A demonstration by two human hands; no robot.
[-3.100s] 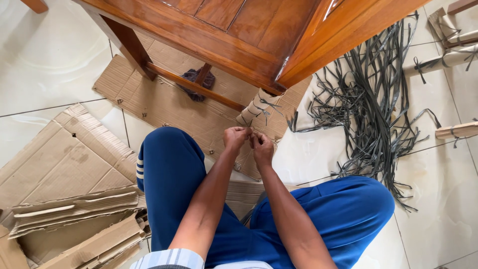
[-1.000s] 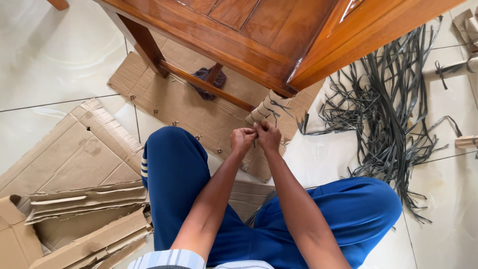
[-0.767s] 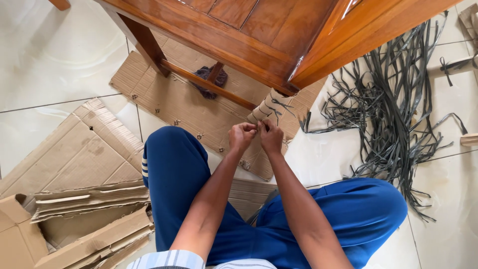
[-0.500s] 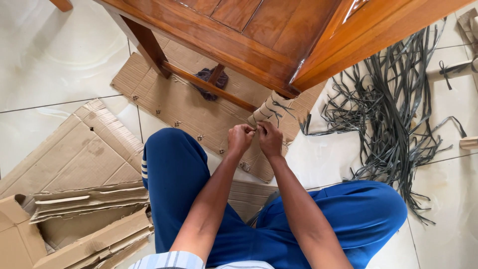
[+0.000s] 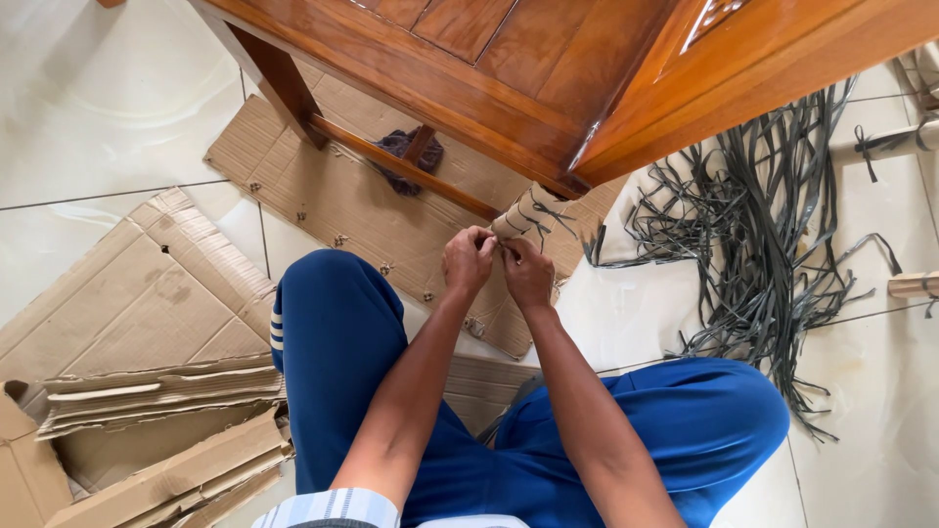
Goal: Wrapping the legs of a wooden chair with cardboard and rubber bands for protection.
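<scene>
While both hands pinch at the cardboard wrap (image 5: 528, 213) on the wooden leg's foot, low beside the person's knees, the left hand (image 5: 468, 260) and right hand (image 5: 528, 276) are closed on its dark strap (image 5: 544, 209), fingertips nearly meeting. I judge the thin strap could slip from so small a pinch, loosening the wrap. A heap of loose straps (image 5: 753, 235) lies well apart on the tiled floor (image 5: 98, 117), flattened cardboard sheets (image 5: 137, 323) beside the blue trouser leg (image 5: 333, 362).
</scene>
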